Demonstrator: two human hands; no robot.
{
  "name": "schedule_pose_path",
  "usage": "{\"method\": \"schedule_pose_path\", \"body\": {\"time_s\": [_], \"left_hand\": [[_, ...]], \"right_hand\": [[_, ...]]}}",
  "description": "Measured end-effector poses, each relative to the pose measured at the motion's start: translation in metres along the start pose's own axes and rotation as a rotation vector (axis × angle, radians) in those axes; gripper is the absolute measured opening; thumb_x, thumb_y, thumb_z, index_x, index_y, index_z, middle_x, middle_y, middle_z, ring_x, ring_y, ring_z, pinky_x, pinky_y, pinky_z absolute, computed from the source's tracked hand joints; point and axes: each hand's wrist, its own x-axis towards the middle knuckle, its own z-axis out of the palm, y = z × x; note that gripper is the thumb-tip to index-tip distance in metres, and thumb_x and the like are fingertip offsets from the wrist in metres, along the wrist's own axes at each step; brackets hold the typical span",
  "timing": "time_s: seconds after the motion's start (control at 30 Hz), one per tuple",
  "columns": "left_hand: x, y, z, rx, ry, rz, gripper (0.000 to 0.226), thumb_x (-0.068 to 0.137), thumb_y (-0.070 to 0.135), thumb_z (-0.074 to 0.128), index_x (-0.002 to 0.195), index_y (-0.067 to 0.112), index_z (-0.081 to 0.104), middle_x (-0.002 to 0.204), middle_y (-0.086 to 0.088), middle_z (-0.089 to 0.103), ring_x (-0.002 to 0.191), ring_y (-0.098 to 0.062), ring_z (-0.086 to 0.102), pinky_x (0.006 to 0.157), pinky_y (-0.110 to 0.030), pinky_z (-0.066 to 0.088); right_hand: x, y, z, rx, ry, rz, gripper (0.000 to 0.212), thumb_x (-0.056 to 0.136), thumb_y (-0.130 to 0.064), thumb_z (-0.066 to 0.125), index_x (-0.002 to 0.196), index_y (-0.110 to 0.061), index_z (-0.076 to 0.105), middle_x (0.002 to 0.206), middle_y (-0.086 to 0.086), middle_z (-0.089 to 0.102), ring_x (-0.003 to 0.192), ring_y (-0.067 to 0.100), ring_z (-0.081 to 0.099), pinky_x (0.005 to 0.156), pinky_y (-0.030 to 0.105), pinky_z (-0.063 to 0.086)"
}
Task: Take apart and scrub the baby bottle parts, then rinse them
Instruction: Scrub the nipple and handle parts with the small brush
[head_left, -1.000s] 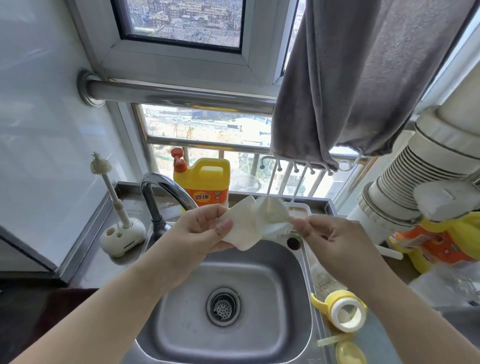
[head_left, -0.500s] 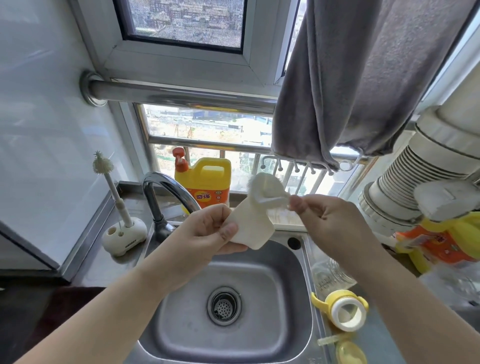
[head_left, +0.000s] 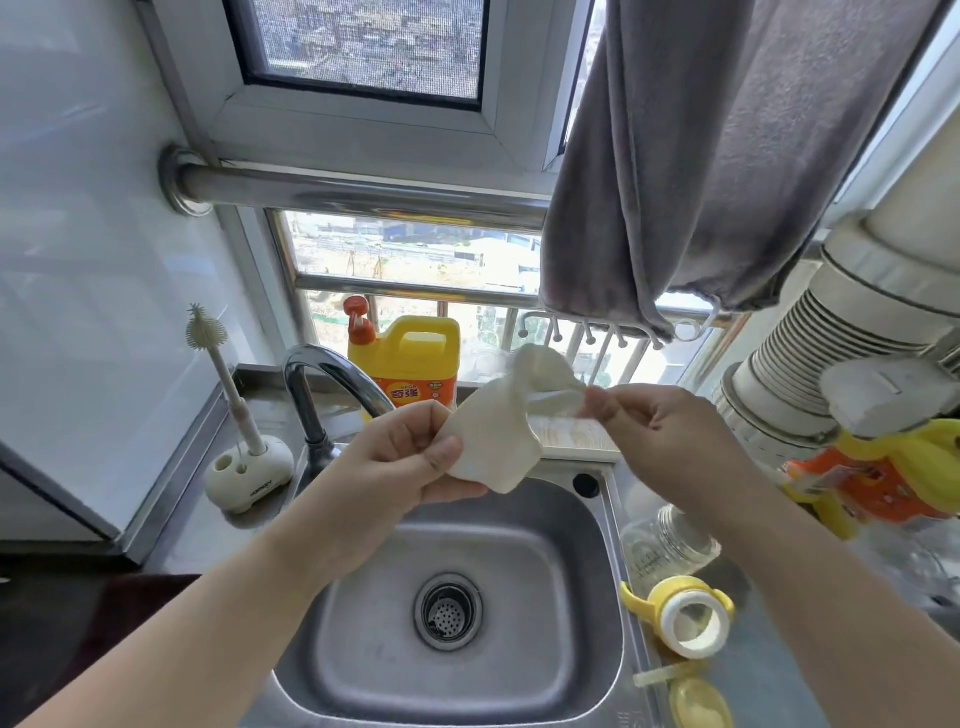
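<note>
Above the steel sink (head_left: 582, 613), my left hand (head_left: 410, 457) grips the lower end of a soft cream-white silicone bottle part (head_left: 493, 441). My right hand (head_left: 660, 441) pinches its upper end, which is stretched and folded over to the right. To the right of the sink lie a clear glass bottle body (head_left: 670, 545), a yellow handled collar with a white ring (head_left: 685, 618) and a yellow cap (head_left: 696, 706). A white silicone bottle brush (head_left: 223, 374) stands upright in its holder at the left.
The curved faucet (head_left: 332, 379) rises behind my left hand. A yellow detergent jug (head_left: 410, 364) stands on the sill. A grey towel (head_left: 717, 156) hangs from the rail overhead. A white ribbed duct (head_left: 810, 364) and yellow-orange packaging (head_left: 883, 478) crowd the right side.
Both hands have risen slightly with the silicone part. My right hand has pulled its upper end up and to the right, stretching it further out from the left hand's grip.
</note>
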Motion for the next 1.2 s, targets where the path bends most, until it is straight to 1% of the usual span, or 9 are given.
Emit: {"method": "schedule_pose_path", "body": {"time_s": [0.17,0.3,0.5,0.7,0.77,0.87,0.97,1.03,1.2], "left_hand": [[0.0,0.002,0.001,-0.031,0.032,-0.016,0.016,0.075,0.018,0.059,0.082,0.004,0.06,0.086,-0.008,0.067,0.086,-0.022,0.068,0.07,-0.033,0.059],[0.001,0.001,-0.002,-0.139,0.059,-0.053,0.019,0.074,0.014,0.065,0.091,0.007,0.072,0.101,-0.015,0.069,0.096,-0.029,0.068,0.071,-0.035,0.059],[0.0,0.004,-0.001,-0.11,0.05,-0.12,0.025,0.068,0.004,0.063,0.091,-0.002,0.065,0.094,-0.018,0.071,0.088,-0.031,0.07,0.067,-0.031,0.06],[0.001,0.005,0.002,-0.151,0.155,-0.091,0.009,0.075,0.0,0.067,0.082,0.002,0.062,0.087,-0.016,0.068,0.081,-0.03,0.069,0.059,-0.032,0.059],[0.001,0.005,0.004,-0.133,0.153,-0.121,0.019,0.072,0.012,0.065,0.089,0.003,0.064,0.088,-0.012,0.07,0.085,-0.029,0.069,0.061,-0.035,0.06],[0.002,0.004,0.003,-0.065,0.147,-0.154,0.035,0.071,0.022,0.063,0.103,0.008,0.065,0.093,-0.01,0.071,0.089,-0.026,0.068,0.069,-0.039,0.06],[0.002,0.005,-0.001,0.069,0.112,-0.13,0.005,0.077,0.024,0.074,0.081,0.024,0.071,0.086,-0.001,0.069,0.086,-0.013,0.064,0.087,-0.042,0.05],[0.003,0.004,-0.003,0.135,0.099,-0.118,0.009,0.075,0.022,0.07,0.068,0.028,0.069,0.077,0.006,0.067,0.081,-0.009,0.06,0.093,-0.041,0.043],[0.005,0.002,0.002,0.011,0.105,-0.105,0.003,0.085,0.008,0.059,0.084,0.007,0.061,0.081,-0.004,0.066,0.084,-0.018,0.064,0.085,-0.036,0.054]], "right_hand": [[-0.013,-0.005,0.005,0.011,-0.152,-0.099,0.034,0.082,-0.072,0.043,0.091,-0.051,0.068,0.056,0.002,0.062,0.053,0.018,0.055,0.052,0.033,0.042],[-0.012,0.003,-0.001,-0.05,-0.069,0.018,0.032,0.079,-0.063,0.042,0.087,-0.045,0.068,0.044,-0.02,0.051,0.048,-0.004,0.051,0.048,0.011,0.035],[-0.022,0.008,0.013,-0.005,-0.132,-0.026,0.044,0.075,-0.075,0.043,0.081,-0.042,0.071,0.066,-0.002,0.067,0.06,0.006,0.058,0.061,0.03,0.047],[-0.023,0.007,0.01,0.023,-0.164,0.019,0.033,0.075,-0.064,0.045,0.075,-0.04,0.069,0.059,-0.015,0.063,0.058,0.0,0.056,0.056,0.014,0.04],[-0.022,0.01,0.01,-0.013,-0.14,0.01,0.039,0.074,-0.068,0.043,0.078,-0.04,0.07,0.067,-0.002,0.067,0.064,0.011,0.06,0.065,0.03,0.048],[-0.024,0.01,0.01,-0.067,-0.212,-0.016,0.048,0.074,-0.07,0.039,0.084,-0.037,0.072,0.07,0.006,0.066,0.067,0.018,0.059,0.066,0.029,0.044],[-0.026,0.008,0.009,-0.114,-0.243,-0.014,0.051,0.074,-0.069,0.038,0.085,-0.032,0.072,0.064,0.007,0.062,0.055,0.01,0.05,0.062,0.017,0.03],[-0.022,0.01,0.006,-0.089,-0.157,0.038,0.054,0.075,-0.068,0.039,0.085,-0.025,0.072,0.06,0.007,0.059,0.051,0.007,0.046,0.055,0.019,0.032],[-0.021,0.005,0.013,-0.065,-0.146,-0.068,0.057,0.078,-0.077,0.039,0.086,-0.032,0.072,0.068,0.008,0.066,0.066,0.021,0.06,0.065,0.035,0.048]]}}
